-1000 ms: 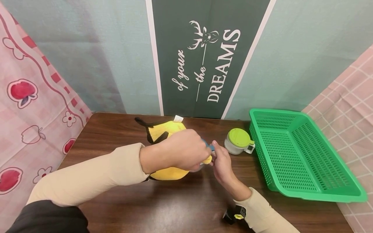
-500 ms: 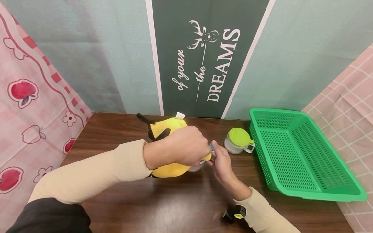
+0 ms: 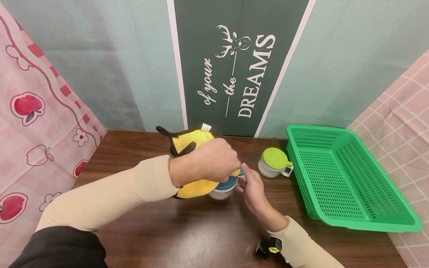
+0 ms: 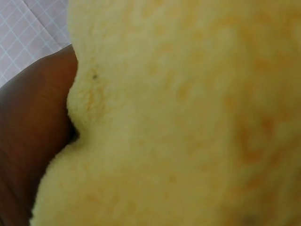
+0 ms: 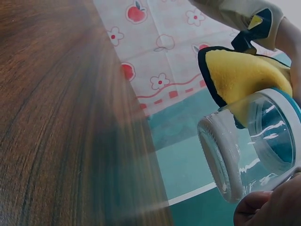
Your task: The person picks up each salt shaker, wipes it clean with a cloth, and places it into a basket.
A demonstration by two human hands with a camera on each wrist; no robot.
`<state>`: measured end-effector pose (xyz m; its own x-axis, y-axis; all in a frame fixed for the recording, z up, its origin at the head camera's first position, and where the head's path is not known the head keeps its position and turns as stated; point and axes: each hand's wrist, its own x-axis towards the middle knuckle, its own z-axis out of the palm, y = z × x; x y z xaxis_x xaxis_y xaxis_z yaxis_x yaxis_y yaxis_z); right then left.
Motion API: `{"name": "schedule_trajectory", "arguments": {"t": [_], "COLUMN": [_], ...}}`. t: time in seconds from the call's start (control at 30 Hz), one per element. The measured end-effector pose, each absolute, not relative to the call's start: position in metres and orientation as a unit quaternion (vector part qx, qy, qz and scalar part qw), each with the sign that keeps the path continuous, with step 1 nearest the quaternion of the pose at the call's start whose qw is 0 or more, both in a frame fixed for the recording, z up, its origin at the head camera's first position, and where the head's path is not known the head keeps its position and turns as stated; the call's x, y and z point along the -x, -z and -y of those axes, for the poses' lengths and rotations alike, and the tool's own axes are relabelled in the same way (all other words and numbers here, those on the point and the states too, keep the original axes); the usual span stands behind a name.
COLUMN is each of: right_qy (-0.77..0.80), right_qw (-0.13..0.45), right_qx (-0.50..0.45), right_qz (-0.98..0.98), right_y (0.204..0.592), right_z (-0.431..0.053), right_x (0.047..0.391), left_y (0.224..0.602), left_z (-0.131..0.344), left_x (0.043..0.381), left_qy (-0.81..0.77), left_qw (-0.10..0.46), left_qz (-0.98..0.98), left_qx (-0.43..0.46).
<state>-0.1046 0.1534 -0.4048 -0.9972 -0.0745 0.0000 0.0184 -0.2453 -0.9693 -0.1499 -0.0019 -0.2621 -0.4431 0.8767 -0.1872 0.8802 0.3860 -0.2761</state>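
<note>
A clear jar with a blue lid (image 3: 229, 184) and a side handle is at the middle in the head view. My right hand (image 3: 255, 191) grips its handle side. My left hand (image 3: 214, 160) holds a yellow cloth (image 3: 197, 188) with black trim and presses it on the lid. The left wrist view is mostly filled by the yellow cloth (image 4: 178, 113). In the right wrist view the jar (image 5: 235, 155) shows its clear wall and base, with the yellow cloth (image 5: 249, 75) against its far side. My left fingertips are hidden.
A similar jar with a lime-green lid (image 3: 275, 158) stands right of my hands. Beyond it sits a green perforated basket (image 3: 335, 223) on the brown wooden table (image 3: 187, 238). Curtains hang behind the table and at both sides.
My left hand and the cloth have shifted slightly, hand rightward then up, cloth upward. More of the blue lid and jar shows below the hand. My right hand has barely moved.
</note>
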Motion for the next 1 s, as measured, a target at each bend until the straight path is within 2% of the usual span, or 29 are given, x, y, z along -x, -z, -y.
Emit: {"name": "schedule_trajectory", "arguments": {"t": [0.53,1.0], "right_qy": [0.797,0.797], "right_qw": [0.026,0.029], "right_qx": [0.024,0.012], "right_qz": [-0.603,-0.603], "right_y": [0.409,0.408], "right_z": [-0.152,-0.152], "right_x": [0.105,0.105], "left_y": [0.264,0.27], "left_z": [0.0,0.012], "left_x": [0.163,0.19], "left_qy": [0.183,0.157], "left_qw": [0.006,-0.009], "left_qz": [-0.838,-0.846], "left_qx": [-0.514,-0.51]}}
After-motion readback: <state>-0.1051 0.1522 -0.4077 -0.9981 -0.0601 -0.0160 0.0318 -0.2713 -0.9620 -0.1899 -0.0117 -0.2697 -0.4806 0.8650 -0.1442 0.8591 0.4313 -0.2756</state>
